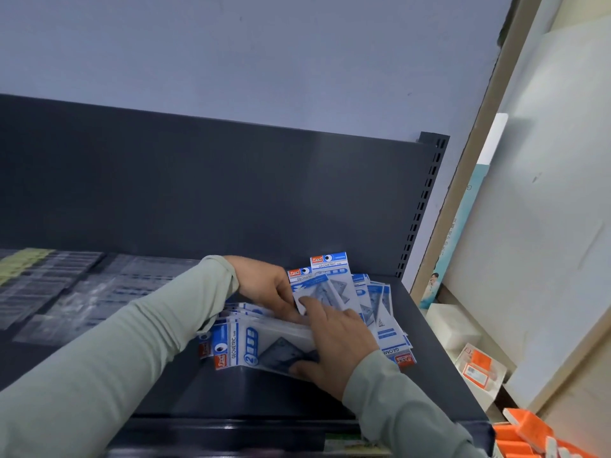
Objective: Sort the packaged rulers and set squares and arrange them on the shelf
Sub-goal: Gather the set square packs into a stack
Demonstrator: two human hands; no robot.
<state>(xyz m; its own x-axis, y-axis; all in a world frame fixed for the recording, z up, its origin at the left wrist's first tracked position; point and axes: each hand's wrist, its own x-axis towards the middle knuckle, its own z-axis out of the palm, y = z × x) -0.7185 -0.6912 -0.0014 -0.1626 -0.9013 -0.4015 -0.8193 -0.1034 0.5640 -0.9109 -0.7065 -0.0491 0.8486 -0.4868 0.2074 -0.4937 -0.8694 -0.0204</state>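
Several blue-and-white set square packs marked GEOMETRIC lie in a loose pile (380, 312) at the right end of the dark shelf (231, 391). My left hand (267, 289) pinches the edge of one tilted pack (317, 289) at the pile's back. My right hand (334, 338) grips a stack of the same packs (261, 348) lying sideways, thumb under its near edge and fingers spread over its top. More packs are hidden beneath both hands.
Clear packaged rulers (82, 292) lie in rows across the left of the shelf, with yellow-green ones (23, 262) at the far left. A slotted upright (423, 206) ends the shelf on the right. Orange and white boxes (479, 368) sit lower right beside white boards (529, 226).
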